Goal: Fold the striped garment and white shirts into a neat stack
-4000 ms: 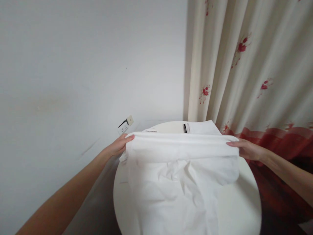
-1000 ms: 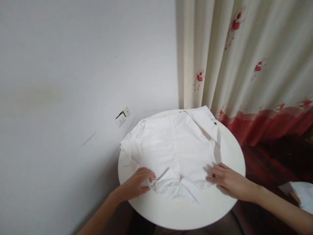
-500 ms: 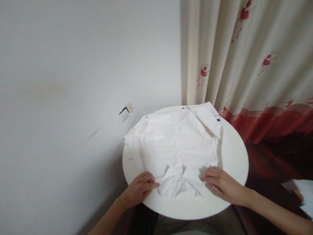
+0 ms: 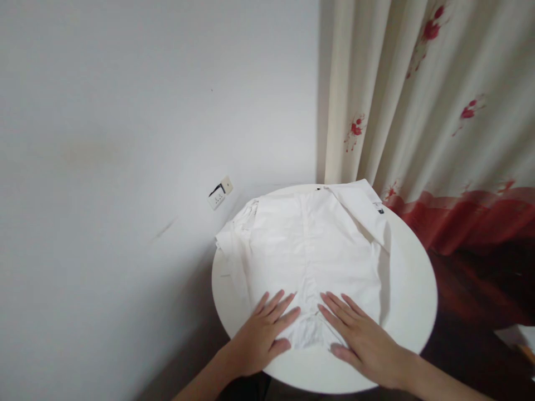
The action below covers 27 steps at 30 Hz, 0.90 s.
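Note:
A white shirt (image 4: 280,239) lies spread on a round white table (image 4: 412,278), its sleeves folded along both sides. The collar end is nearest me, and my palms cover part of it. My left hand (image 4: 267,334) rests flat on the left of the collar with fingers spread. On the other side my right hand (image 4: 355,334) also presses flat on the cloth, fingers stretched forward. Between the two hands a crumpled part of the collar (image 4: 308,331) shows.
A white wall (image 4: 125,139) with a socket (image 4: 217,196) borders the table on the left. Behind and to the right hangs a cream curtain (image 4: 376,83) with red flowers. White paper-like sheets (image 4: 516,337) lie low at the right edge.
Both hands have moved inward from the collar's outer corners and opened flat on it. The raised collar points now lie under my hands. The view has shifted slightly.

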Each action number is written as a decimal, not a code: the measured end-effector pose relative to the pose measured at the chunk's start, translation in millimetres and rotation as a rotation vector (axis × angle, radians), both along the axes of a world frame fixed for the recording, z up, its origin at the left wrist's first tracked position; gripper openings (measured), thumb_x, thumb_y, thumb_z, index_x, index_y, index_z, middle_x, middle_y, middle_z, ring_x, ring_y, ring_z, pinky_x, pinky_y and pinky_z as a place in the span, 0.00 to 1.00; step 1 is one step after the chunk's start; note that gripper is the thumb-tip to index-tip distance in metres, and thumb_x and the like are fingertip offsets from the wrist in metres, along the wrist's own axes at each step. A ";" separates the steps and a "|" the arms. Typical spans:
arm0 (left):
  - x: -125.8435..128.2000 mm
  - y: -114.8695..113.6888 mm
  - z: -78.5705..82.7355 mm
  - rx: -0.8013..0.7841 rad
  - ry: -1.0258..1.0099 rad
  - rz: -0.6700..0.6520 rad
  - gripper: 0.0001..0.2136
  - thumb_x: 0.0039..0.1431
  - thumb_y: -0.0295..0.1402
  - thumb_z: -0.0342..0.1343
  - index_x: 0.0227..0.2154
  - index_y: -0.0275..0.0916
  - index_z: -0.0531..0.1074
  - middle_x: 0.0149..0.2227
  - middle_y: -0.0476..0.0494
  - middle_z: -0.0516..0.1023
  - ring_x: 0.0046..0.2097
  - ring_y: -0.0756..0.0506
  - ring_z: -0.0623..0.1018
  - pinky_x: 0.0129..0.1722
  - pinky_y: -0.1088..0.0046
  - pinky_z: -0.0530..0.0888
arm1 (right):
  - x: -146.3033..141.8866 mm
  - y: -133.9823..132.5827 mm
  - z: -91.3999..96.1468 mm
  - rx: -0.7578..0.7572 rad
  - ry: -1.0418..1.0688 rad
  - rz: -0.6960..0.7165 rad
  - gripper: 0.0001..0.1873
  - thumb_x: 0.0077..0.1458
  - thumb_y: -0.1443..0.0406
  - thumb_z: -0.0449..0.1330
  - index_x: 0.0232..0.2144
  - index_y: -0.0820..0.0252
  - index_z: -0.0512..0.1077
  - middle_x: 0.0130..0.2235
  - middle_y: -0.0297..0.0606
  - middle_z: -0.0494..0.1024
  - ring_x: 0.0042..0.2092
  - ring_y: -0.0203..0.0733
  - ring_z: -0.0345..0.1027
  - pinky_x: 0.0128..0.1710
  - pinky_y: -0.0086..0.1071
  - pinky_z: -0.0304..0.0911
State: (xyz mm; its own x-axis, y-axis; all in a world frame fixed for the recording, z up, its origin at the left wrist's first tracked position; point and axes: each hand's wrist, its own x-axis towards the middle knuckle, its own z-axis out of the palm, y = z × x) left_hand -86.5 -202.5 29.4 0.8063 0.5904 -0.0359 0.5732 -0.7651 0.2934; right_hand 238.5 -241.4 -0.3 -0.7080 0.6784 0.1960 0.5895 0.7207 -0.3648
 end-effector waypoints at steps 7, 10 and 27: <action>-43.9 64.2 0.1 0.361 -0.060 0.544 0.20 0.68 0.31 0.49 0.61 0.44 0.69 0.64 0.37 0.68 0.67 0.34 0.64 0.66 0.44 0.59 | 60.7 73.1 -7.6 0.201 0.045 -0.530 0.30 0.65 0.66 0.49 0.68 0.56 0.57 0.67 0.48 0.62 0.67 0.54 0.57 0.65 0.54 0.58; -63.2 90.6 -11.7 0.378 0.027 0.721 0.24 0.57 0.19 0.50 0.56 0.39 0.73 0.63 0.32 0.68 0.63 0.31 0.68 0.61 0.46 0.67 | 92.1 105.7 -7.5 0.246 -0.166 -0.713 0.28 0.59 0.73 0.50 0.61 0.65 0.64 0.60 0.55 0.70 0.61 0.59 0.65 0.59 0.55 0.64; -99.6 149.4 26.6 0.328 0.130 0.660 0.17 0.68 0.37 0.47 0.51 0.36 0.76 0.50 0.35 0.79 0.52 0.36 0.77 0.57 0.55 0.69 | 107.2 151.8 45.0 -0.042 -0.380 -0.937 0.22 0.67 0.62 0.48 0.59 0.64 0.64 0.40 0.54 0.79 0.42 0.57 0.76 0.39 0.45 0.68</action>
